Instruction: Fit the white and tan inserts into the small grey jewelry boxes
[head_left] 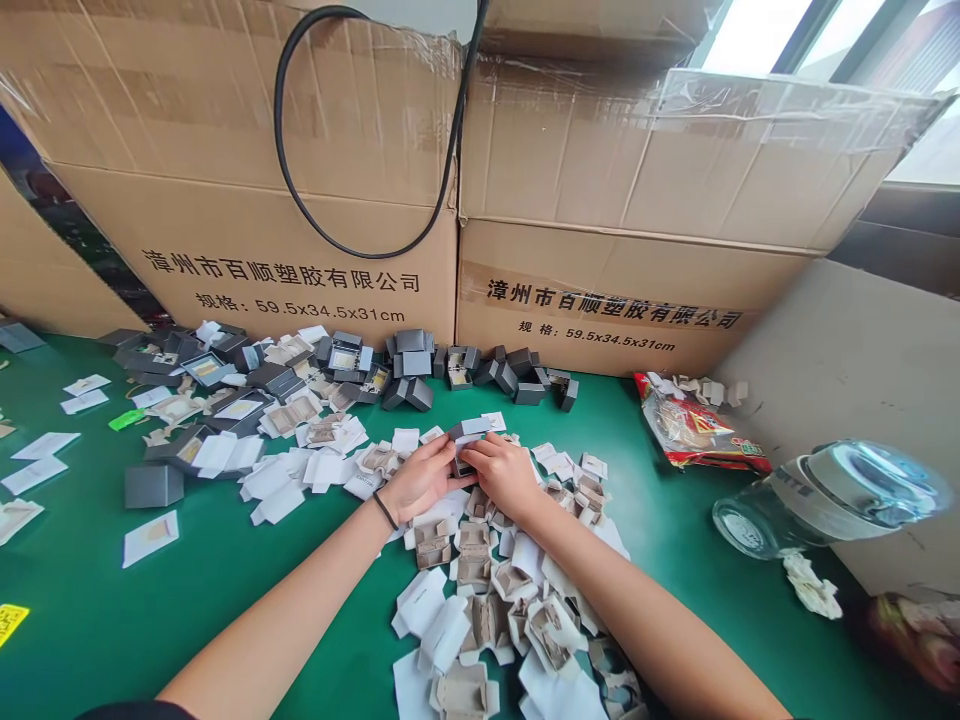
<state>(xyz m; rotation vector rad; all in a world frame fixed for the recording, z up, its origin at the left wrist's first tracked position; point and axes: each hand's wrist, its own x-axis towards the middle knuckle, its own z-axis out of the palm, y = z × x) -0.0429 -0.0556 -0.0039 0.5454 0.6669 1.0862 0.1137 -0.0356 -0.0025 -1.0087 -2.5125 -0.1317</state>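
A small dark grey hinged box [468,430] is held between my two hands near the middle of the table, its lid raised. My left hand [421,480] wraps round it from the left, a black band at the wrist. From the right, my right hand [504,474] closes on the box with its fingers at the opening; what the fingertips touch inside is hidden. Beneath and around both hands spreads a pile of folded white and grey card inserts [474,552]. More white card pieces [279,490] lie left of my left hand.
Several grey boxes [412,365] line the back, before large cardboard cartons [300,230] with a hanging black cable [281,130]. On the right are a red food packet [694,425], a clear bottle [795,500] lying tilted and crumpled tissue [811,587]. The table [247,620] is green.
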